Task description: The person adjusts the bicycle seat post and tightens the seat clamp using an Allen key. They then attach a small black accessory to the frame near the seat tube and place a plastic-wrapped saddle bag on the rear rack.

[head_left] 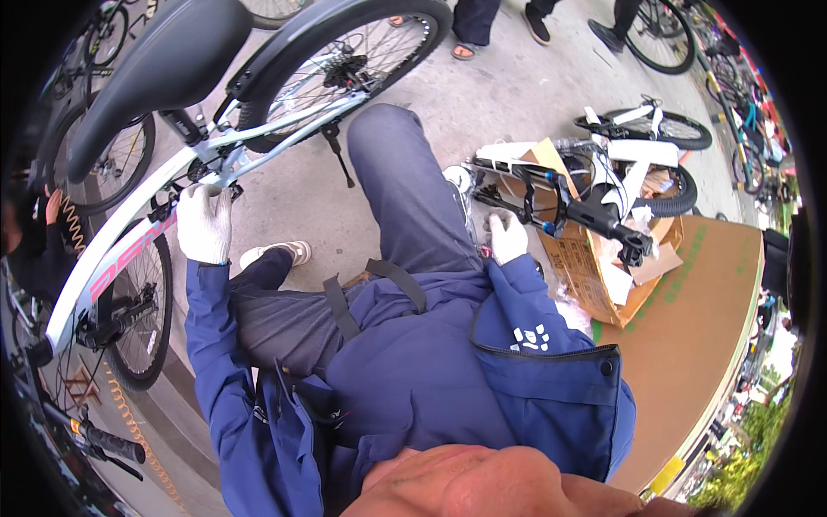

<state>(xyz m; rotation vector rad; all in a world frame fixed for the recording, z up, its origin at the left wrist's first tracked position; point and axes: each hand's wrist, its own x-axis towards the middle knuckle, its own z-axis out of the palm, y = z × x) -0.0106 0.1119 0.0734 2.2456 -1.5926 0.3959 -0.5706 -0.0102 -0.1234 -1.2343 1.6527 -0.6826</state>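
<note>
My left hand (205, 226), in a white knit glove, is at the white and pale blue bicycle frame (129, 202), just below the seat tube and beside the crank area. Its fingers are curled together, and whatever is in them is hidden. The black saddle (168, 73) rises above it, and the rear wheel (345, 73) lies beyond. A black kickstand (338, 151) reaches down to the ground. My right hand (506, 238), gloved too, is beside my right thigh, near a black bicycle fork (508, 200). Its fingers are bent inward, and I cannot make out anything between them.
At the right, a torn cardboard box (586, 271) holds wrapped bicycle parts, with a black handlebar stem (603, 226) across it. A large brown cardboard sheet (706, 319) lies beside it. Orange coiled hose (129, 422) hangs at the left. Other people's feet (538, 24) stand at the back.
</note>
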